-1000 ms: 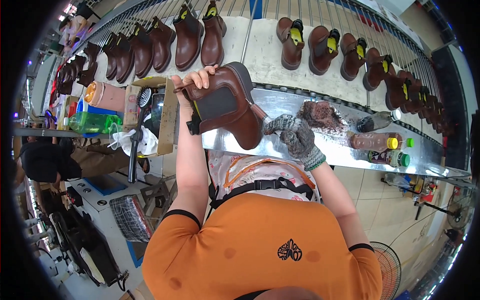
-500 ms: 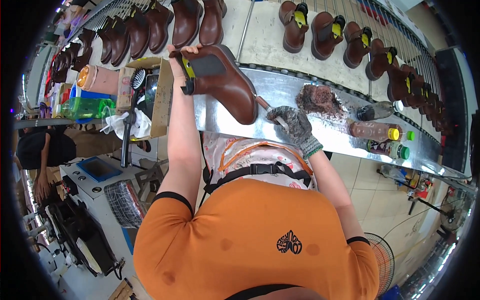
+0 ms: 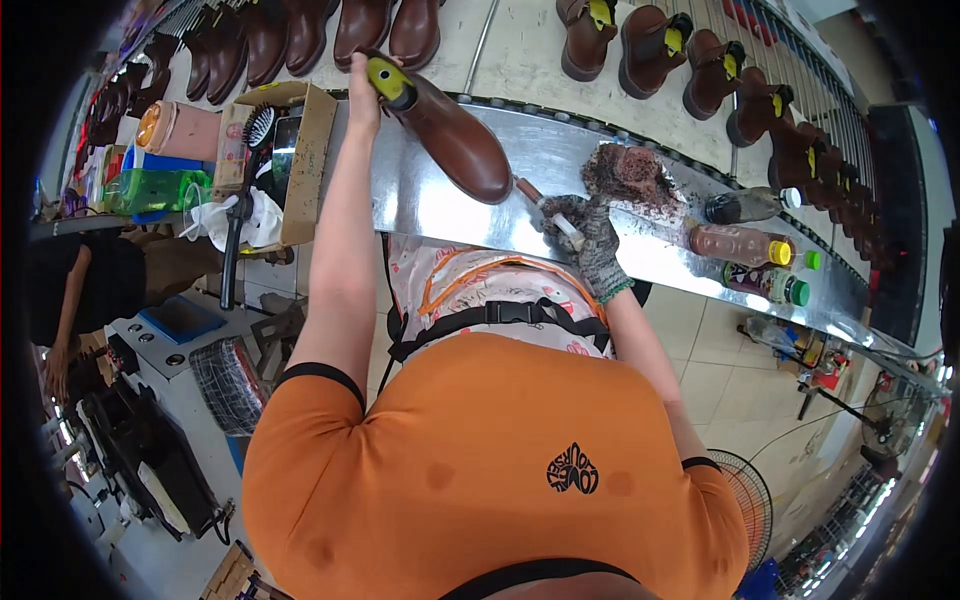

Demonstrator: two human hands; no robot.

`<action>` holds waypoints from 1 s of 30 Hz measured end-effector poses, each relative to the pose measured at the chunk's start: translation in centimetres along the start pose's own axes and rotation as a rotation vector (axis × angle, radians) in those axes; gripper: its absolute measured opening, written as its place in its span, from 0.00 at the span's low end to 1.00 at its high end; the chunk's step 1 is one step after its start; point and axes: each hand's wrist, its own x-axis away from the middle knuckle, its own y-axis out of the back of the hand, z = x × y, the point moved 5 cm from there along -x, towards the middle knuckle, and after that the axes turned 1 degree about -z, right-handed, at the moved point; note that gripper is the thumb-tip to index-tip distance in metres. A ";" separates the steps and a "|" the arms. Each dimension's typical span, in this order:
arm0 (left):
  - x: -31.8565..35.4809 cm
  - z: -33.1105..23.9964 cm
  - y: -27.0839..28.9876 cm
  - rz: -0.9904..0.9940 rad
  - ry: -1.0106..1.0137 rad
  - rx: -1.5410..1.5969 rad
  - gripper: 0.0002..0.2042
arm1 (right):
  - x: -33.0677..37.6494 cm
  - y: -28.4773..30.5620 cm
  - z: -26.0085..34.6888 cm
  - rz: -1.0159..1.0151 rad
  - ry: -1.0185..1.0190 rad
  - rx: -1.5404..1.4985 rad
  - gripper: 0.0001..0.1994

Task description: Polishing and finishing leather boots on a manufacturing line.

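While my left fingers (image 3: 359, 70) grip a brown leather boot (image 3: 458, 143) | grey-gloved right fingers (image 3: 562, 207) hold a slim brown-and-white tool (image 3: 528, 190) | shiny metal bench (image 3: 415, 195) before me | pale tiled floor (image 3: 722, 385) beyond

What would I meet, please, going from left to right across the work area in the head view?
Green bottle → black hairbrush → held-up brown boot → gloved right hand → yellow-capped bottle.
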 end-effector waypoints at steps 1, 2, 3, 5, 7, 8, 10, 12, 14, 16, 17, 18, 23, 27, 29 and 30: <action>-0.6 0.1 1.8 -0.059 -0.102 -0.182 0.29 | 0.1 -0.5 -0.1 0.014 -0.005 0.008 0.38; -1.3 -0.1 2.8 -0.107 -0.201 -0.362 0.31 | 0.2 -0.5 -0.2 -0.043 -0.018 -0.076 0.35; -1.4 -0.1 4.3 -0.114 -0.205 -0.361 0.31 | 0.3 -0.5 -0.3 -0.098 -0.031 -0.158 0.32; -1.2 -0.9 3.9 -0.064 -0.270 -0.680 0.33 | 1.0 -0.7 0.2 -0.135 0.008 -0.177 0.33; 0.4 -1.7 3.1 -0.063 -0.258 -0.744 0.38 | 1.6 -0.5 1.2 -0.148 0.081 -0.164 0.30; 1.4 -2.3 2.3 -0.059 -0.248 -0.816 0.44 | 1.8 -0.4 1.8 -0.157 0.086 -0.165 0.30; 3.0 -3.5 1.7 -0.106 -0.289 -0.828 0.39 | 2.2 -0.5 3.1 -0.229 0.091 0.013 0.41; 4.3 -4.2 1.6 -0.121 -0.292 -0.872 0.32 | 2.5 -0.3 3.3 -0.279 0.094 0.022 0.40; 5.4 -4.6 1.9 -0.201 -0.369 -0.846 0.29 | 2.4 -0.2 4.0 -0.295 0.184 0.094 0.40; 7.1 -5.0 2.1 -0.208 -0.384 -0.853 0.32 | 2.5 -0.4 4.4 -0.310 0.181 0.152 0.39; 8.0 -5.4 1.8 -0.228 -0.407 -0.834 0.32 | 2.6 -0.4 4.7 -0.331 0.179 0.206 0.38; 8.8 -5.5 1.7 -0.227 -0.408 -0.832 0.32 | 2.4 -0.1 4.4 -0.332 0.180 0.207 0.38; 13.5 -6.3 0.8 -0.251 -0.356 -0.889 0.28 | 1.6 -1.1 6.1 -0.287 0.479 0.585 0.16; 17.3 -7.2 -1.4 -0.268 -0.168 -0.897 0.20 | 0.5 -1.4 6.3 -0.271 0.569 0.782 0.11; 18.8 -7.3 -2.0 -0.270 -0.093 -0.902 0.25 | 0.6 -2.6 6.8 -0.266 0.594 0.874 0.11; 19.4 -7.2 -2.3 -0.249 -0.034 -0.891 0.25 | 0.7 -3.2 7.1 -0.264 0.618 0.969 0.11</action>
